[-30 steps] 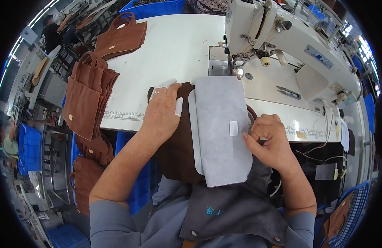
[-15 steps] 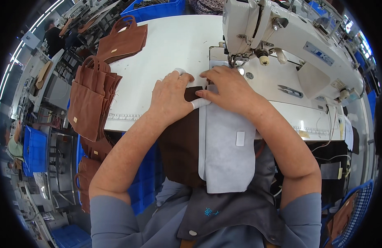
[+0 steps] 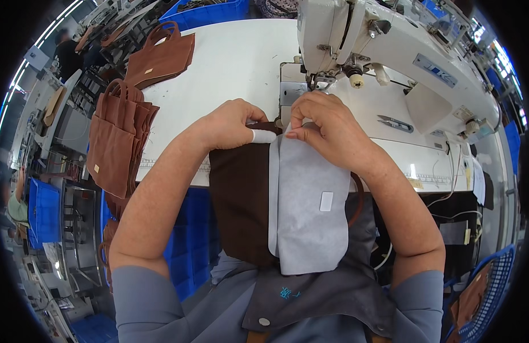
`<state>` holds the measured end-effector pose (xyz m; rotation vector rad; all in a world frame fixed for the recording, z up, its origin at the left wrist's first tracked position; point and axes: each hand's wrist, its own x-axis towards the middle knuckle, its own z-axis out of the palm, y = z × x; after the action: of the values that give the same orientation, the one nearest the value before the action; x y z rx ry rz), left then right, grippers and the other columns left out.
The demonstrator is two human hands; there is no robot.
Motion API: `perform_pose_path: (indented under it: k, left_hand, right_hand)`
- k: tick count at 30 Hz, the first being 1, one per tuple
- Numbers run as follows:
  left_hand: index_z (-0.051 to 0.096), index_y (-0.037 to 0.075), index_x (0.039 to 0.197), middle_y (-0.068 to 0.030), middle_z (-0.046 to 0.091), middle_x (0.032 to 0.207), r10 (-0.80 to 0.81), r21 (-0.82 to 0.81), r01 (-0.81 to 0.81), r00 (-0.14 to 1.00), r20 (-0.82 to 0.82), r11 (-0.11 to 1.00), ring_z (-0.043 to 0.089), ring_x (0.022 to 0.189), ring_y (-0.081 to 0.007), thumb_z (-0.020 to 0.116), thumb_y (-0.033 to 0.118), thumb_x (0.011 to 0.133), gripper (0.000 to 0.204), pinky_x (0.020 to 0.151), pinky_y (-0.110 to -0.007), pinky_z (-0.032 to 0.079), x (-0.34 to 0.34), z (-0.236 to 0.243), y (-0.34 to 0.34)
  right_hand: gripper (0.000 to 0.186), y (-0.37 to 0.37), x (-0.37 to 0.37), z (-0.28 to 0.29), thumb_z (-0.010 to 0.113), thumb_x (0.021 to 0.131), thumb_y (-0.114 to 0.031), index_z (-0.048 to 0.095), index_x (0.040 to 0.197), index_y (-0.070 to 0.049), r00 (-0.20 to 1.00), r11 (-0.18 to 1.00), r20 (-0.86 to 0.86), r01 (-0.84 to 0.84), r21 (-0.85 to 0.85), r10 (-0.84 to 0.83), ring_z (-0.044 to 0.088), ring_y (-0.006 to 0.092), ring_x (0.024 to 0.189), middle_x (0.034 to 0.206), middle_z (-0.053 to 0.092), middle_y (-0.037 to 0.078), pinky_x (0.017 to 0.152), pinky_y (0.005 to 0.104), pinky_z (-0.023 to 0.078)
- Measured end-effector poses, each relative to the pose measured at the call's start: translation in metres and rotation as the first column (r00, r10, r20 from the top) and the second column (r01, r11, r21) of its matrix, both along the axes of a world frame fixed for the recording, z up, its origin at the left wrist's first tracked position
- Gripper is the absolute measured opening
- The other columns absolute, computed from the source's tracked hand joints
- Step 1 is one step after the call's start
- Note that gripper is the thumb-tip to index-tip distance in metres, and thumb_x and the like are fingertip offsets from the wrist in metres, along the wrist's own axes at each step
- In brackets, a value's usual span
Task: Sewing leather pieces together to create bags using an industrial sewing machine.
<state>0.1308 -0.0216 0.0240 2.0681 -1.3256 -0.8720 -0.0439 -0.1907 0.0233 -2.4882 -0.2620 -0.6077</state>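
The left hand (image 3: pixel 227 124) grasps the top edge of the dark brown cloth (image 3: pixel 241 194). Beside it lies the light grey panel (image 3: pixel 310 206), its top edge pinched by the fingers of the right hand (image 3: pixel 330 126), which is nearer to it. From the fingers, both extend toward the person, past the tabletop (image 3: pixel 236 63), long axis near to far. The blue bin (image 3: pixel 218 15) behind holds small dark things; the blue basket (image 3: pixel 494 290) at right, brown pieces (image 3: pixel 468 300).

Wears blue-grey short-sleeved shirt (image 3: pixel 147 297), charcoal apron (image 3: pixel 327 303) with turquoise embroidery (image 3: pixel 289 293), round snap (image 3: pixel 264 322); white wrap (image 3: pixel 264 136), probably tape, on left thumb (image 3: pixel 245 135).
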Motion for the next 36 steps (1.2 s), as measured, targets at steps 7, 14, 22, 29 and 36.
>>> perform_pose_path:
  k: [7,14,22,29,36]
  left_hand:
    - [0.076,0.000,0.093,-0.0027,0.072,0.085,0.046,-0.001,-0.048,0.958,-0.284,0.999,0.061,0.078,-0.0103,0.083,0.021,0.079,0.027,0.073,-0.027,0.050,-0.001,0.008,-0.013]
    - [0.068,0.003,0.085,0.0012,0.068,0.087,0.080,-0.250,-0.132,0.975,-0.206,0.959,0.059,0.083,-0.0070,0.080,0.010,0.082,0.015,0.079,-0.023,0.046,-0.049,0.047,-0.013]
    - [0.064,-0.001,0.082,-0.0038,0.067,0.072,-0.005,-0.448,0.039,0.997,0.077,0.893,0.062,0.069,-0.0048,0.077,0.004,0.082,0.013,0.057,-0.024,0.049,-0.137,0.076,0.018]
    - [0.065,-0.002,0.082,-0.0037,0.069,0.074,0.066,-0.509,0.012,0.989,0.135,0.860,0.063,0.073,-0.0046,0.077,0.000,0.080,0.012,0.059,-0.023,0.050,-0.146,0.058,0.034]
    - [0.065,-0.002,0.086,-0.0050,0.071,0.080,0.109,-0.491,-0.069,0.993,0.053,0.868,0.064,0.072,-0.0067,0.077,0.001,0.080,0.014,0.064,-0.024,0.052,-0.139,0.055,0.042]
  right_hand:
    - [0.022,0.000,-0.014,0.018,0.079,0.080,-0.007,0.057,0.085,-0.005,0.994,0.999,0.105,-0.033,0.021,0.030,0.059,0.0286,0.095,0.095,0.064,0.008,0.083,0.0391,0.048]
    - [0.018,-0.009,-0.054,0.056,0.077,0.081,-0.008,0.060,0.085,-0.007,0.983,0.986,0.157,-0.072,-0.152,0.096,0.061,0.0291,0.089,0.089,0.067,0.006,0.085,0.0404,0.047]
    - [0.021,0.019,-0.116,0.091,0.079,0.081,-0.016,0.063,0.089,-0.007,0.900,0.820,-0.420,0.327,0.470,-0.118,0.067,0.0273,0.080,0.078,0.065,0.005,0.076,0.0399,0.050]
    - [0.022,0.031,-0.121,0.048,0.080,0.078,-0.015,0.061,0.087,-0.008,0.987,0.984,-0.117,0.121,0.127,-0.106,0.067,0.0268,0.070,0.081,0.060,0.007,0.063,0.0374,0.052]
    - [0.012,0.035,-0.108,0.041,0.077,0.084,-0.009,0.066,0.081,-0.003,0.996,0.962,-0.064,0.076,0.262,-0.062,0.070,0.0240,0.067,0.075,0.064,0.008,0.061,0.0349,0.053]
